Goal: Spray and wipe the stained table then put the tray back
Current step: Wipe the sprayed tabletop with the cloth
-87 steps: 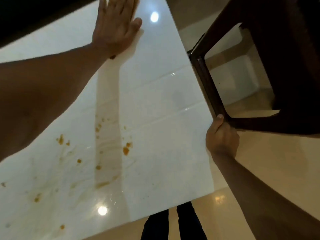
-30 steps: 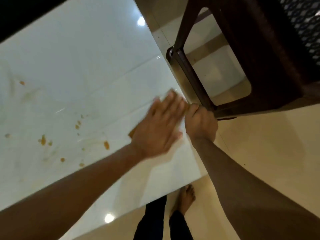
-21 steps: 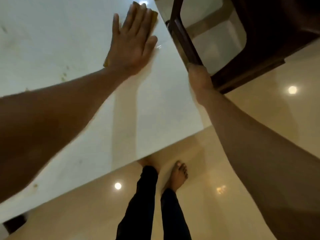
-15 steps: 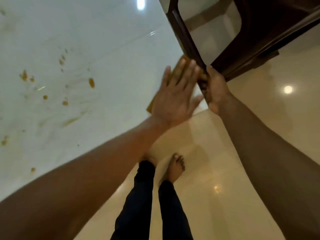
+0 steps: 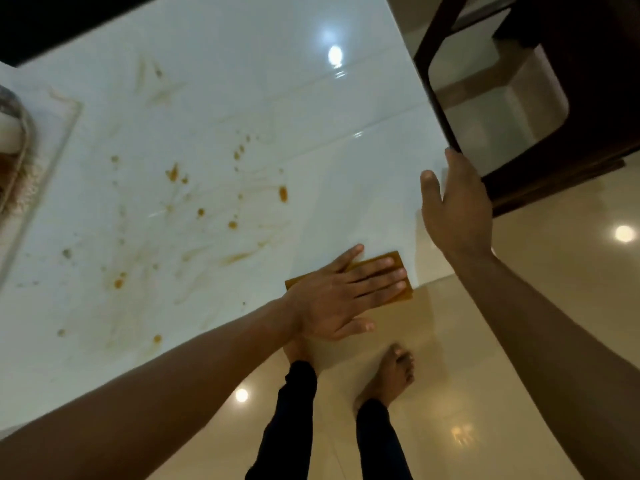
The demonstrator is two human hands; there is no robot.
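Note:
The glossy white table [image 5: 242, 81] carries orange-brown spots and smears [image 5: 207, 202] across its middle. My left hand [image 5: 343, 296] lies flat, fingers straight, pressing a yellow-brown cloth [image 5: 401, 271] onto the table's near right corner. My right hand [image 5: 453, 209] hovers at the table's right edge with its fingers on the dark chair frame [image 5: 446, 109]; the grip itself is hidden behind the hand. A white tray [image 5: 65, 133] sits at the far left of the table, holding items cut off by the frame edge.
A dark wooden chair [image 5: 588, 81] stands close against the table's right side. My bare feet [image 5: 391, 375] and dark trousers are on the shiny beige floor below the table's near edge.
My left hand slid the cloth back toward me to the near right corner. My right hand loosened and shifted on the chair frame. The view tilted, bringing the tray into sight.

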